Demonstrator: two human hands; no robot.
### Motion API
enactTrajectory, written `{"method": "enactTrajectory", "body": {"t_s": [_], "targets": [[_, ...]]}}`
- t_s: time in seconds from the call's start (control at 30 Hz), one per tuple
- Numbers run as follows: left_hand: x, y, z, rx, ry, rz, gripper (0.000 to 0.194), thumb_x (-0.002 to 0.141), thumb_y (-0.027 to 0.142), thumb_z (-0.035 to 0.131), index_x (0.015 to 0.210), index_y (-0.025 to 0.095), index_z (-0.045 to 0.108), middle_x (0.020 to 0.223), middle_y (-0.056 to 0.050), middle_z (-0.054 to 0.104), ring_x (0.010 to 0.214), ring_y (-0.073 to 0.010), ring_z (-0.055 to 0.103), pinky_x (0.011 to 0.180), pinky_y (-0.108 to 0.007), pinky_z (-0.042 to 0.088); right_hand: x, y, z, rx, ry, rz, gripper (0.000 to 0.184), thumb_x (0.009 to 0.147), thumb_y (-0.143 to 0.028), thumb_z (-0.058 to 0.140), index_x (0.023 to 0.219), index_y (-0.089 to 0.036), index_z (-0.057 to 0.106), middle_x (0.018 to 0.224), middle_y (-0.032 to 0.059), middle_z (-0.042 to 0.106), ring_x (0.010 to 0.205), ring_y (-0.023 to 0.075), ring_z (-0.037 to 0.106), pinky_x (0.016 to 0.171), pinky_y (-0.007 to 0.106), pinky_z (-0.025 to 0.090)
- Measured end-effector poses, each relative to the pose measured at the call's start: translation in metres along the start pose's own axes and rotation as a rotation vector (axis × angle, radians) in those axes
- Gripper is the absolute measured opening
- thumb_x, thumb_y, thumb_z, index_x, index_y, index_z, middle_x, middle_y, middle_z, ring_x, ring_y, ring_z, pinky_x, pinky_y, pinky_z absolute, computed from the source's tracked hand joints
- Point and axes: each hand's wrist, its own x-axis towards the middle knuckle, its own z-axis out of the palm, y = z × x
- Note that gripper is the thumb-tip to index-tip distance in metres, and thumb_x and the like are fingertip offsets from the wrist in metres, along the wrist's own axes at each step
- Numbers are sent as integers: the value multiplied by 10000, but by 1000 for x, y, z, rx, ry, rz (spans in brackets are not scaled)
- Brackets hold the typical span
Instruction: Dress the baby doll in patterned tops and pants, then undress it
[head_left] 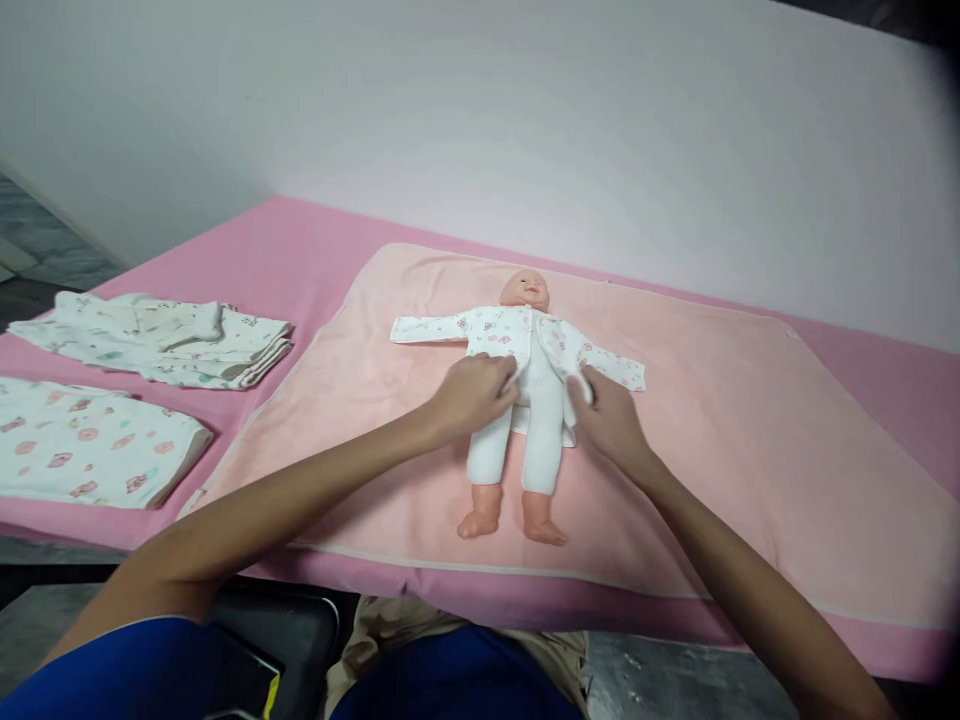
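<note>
A baby doll (pixel 542 470) lies on its back on a peach blanket (pixel 720 440), head away from me and feet toward me. It wears a white printed baby jacket (pixel 499 327) with both sleeves spread out sideways. The jacket's front is parted, showing the doll's white cloth body. My left hand (pixel 474 397) is closed on the jacket's front edge at the doll's belly. On the other side, my right hand (pixel 609 410) pinches the opposite front edge beside the doll's hip. The fingertips of both hands are partly hidden.
Folded white printed baby clothes (pixel 165 340) lie at the left of the pink-covered table (pixel 315 250). Nearer me is a folded cloth with pink prints (pixel 97 445). A pale wall (pixel 525 130) stands behind the table. A black chair (pixel 292 625) is below the front edge.
</note>
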Motion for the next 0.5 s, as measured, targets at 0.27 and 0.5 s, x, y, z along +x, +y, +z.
{"method": "enactTrajectory", "body": {"t_s": [0.27, 0.5], "targets": [[-43, -149, -31, -213, -19, -493, 365, 1009, 571, 523, 843, 252, 585, 862, -55, 741, 834, -281, 672, 788, -420, 510, -36, 144, -54, 27, -110, 398, 370, 995, -617, 626, 911, -266, 705, 964, 64, 773, 883, 301, 693, 797, 438, 538], [43, -128, -23, 19, 203, -177, 492, 1040, 532, 455, 1278, 157, 666, 1434, -232, 687, 1387, -419, 582, 1211, -576, 444, 35, 91, -15, -147, 194, -88, 543, 1054, -546, 562, 1449, -184, 649, 1458, 209, 695, 1320, 381, 645, 1132, 575, 523]]}}
